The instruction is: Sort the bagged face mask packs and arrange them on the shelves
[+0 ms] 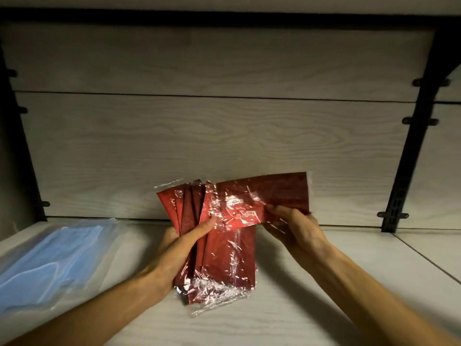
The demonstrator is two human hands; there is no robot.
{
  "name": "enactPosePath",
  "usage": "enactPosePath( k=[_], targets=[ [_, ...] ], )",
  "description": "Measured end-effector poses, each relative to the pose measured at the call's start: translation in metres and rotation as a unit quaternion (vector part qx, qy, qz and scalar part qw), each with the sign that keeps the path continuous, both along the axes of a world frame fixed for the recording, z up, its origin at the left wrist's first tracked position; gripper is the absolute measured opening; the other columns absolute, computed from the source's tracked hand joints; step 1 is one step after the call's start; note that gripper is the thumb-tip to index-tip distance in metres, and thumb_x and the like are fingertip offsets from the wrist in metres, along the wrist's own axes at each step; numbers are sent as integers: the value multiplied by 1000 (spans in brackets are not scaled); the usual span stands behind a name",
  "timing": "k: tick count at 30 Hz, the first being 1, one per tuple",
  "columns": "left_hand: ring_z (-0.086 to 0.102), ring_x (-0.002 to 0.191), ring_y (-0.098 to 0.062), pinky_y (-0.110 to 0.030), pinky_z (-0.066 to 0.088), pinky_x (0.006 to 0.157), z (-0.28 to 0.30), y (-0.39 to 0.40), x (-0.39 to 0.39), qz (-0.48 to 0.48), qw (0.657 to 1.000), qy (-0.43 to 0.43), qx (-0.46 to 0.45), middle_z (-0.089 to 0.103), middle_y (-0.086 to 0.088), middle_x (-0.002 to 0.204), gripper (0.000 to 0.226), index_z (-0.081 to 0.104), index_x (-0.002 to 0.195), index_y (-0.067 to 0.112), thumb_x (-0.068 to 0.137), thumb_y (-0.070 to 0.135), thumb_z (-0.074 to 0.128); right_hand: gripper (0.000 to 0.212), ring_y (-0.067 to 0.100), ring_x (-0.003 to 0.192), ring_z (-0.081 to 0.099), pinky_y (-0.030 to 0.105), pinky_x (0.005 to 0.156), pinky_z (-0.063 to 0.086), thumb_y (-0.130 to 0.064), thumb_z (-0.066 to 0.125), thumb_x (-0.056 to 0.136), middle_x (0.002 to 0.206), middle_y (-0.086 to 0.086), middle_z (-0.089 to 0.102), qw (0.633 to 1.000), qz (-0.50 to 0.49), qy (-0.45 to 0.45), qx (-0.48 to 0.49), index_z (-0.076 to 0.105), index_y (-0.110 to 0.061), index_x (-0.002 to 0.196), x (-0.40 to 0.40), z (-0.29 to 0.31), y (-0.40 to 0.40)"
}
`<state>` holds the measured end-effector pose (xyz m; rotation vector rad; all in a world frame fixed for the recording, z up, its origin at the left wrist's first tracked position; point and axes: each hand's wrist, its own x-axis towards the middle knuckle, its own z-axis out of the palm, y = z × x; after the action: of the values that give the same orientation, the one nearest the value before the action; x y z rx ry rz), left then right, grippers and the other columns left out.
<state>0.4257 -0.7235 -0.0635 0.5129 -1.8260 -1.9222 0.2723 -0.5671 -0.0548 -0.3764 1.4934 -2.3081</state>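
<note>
My left hand (pixel 184 242) grips a fanned stack of red face mask packs (pixel 224 258), each sealed in clear plastic. The thumb lies across the front of the stack, and the fingers curl behind it, out of sight. The stack stands roughly upright above the shelf board (pixel 311 283), with its lower end close to the board; I cannot tell whether it touches. The upper ends of the packs spread apart toward the far left.

My right hand (pixel 294 226) pinches a single red pack (pixel 262 198) at its lower right edge, thumb on the near face and fingers curled behind. This pack lies crosswise, long side running left to right, in front of the upper part of the stack and overlapping it. Its right end extends past my right hand toward the back panel (pixel 212 133).

A pile of blue face mask packs (pixel 47 268) in clear bags lies flat on the shelf board at the near left, well apart from the red stack.

The back panel is pale wood grain with a horizontal seam. A black slotted upright (pixel 409 156) stands at the far right, and another black upright (pixel 25 156) at the far left. The underside of an upper shelf (pixel 224 3) runs across the top of the view
</note>
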Motion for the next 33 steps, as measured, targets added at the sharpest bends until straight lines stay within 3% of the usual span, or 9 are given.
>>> enactPosePath(
  k=[6,9,12,14,19,23,26,30,33],
  targets=[
    [77,87,-28,-37,61,76,-18,-10,0,35,998,42,7,79,-10,95,44,75,106,16,68,36,85,37,21,105,71,37,91,53,-23,82,78,105,4,78,986,72,63,138,72,-13,112,5,2,1],
    [77,87,-29,-40,61,78,-19,-16,-1,38,999,19,21,79,-10,95,49,73,107,18,65,38,88,59,21,110,64,38,95,52,-22,86,76,119,7,70,980,-81,130,129,60,-11,127,-3,13,1],
    [77,87,-31,-41,62,76,-21,-17,0,19,1000,15,12,79,-12,95,47,76,102,17,62,38,90,75,12,126,48,31,106,41,-29,89,72,136,-5,53,857,-246,414,184,51,-21,136,-9,21,10],
    [77,87,-30,-34,62,68,-20,-12,0,-4,999,35,-1,79,-13,97,40,78,100,22,65,36,89,81,14,138,35,33,114,31,-45,87,70,144,-8,47,760,-192,560,268,49,-27,140,-12,22,16],
    [76,94,-29,-29,61,72,-19,-9,1,-65,996,57,-28,78,-13,104,34,77,105,23,75,36,87,77,17,127,50,38,108,40,-68,74,72,130,-11,62,671,-49,590,447,53,-32,137,-16,12,15],
    [75,100,-27,-30,61,79,-21,-12,1,-94,993,50,-40,77,-10,109,44,76,109,21,69,34,91,41,13,87,65,34,75,53,-62,72,76,94,-13,70,694,-129,547,450,68,-30,101,-18,8,18],
    [75,98,-30,-33,61,76,-24,-14,0,-86,995,41,-26,77,-13,107,45,75,110,14,69,20,92,25,12,68,66,38,64,56,-47,74,81,72,-9,70,767,-155,470,408,69,-23,79,-22,10,21],
    [76,95,-30,-40,60,83,-25,-18,-2,-30,998,49,6,78,-13,103,41,76,107,15,68,18,89,24,18,73,75,37,65,61,-32,76,87,80,5,78,956,-54,187,218,72,-10,94,-19,20,19],
    [76,94,-30,-41,58,86,-24,-20,-3,-5,997,71,7,78,-12,101,33,78,100,20,69,16,88,26,21,74,72,31,64,56,-22,73,90,83,6,76,968,33,129,213,68,-1,105,-10,16,13]
  ],
)
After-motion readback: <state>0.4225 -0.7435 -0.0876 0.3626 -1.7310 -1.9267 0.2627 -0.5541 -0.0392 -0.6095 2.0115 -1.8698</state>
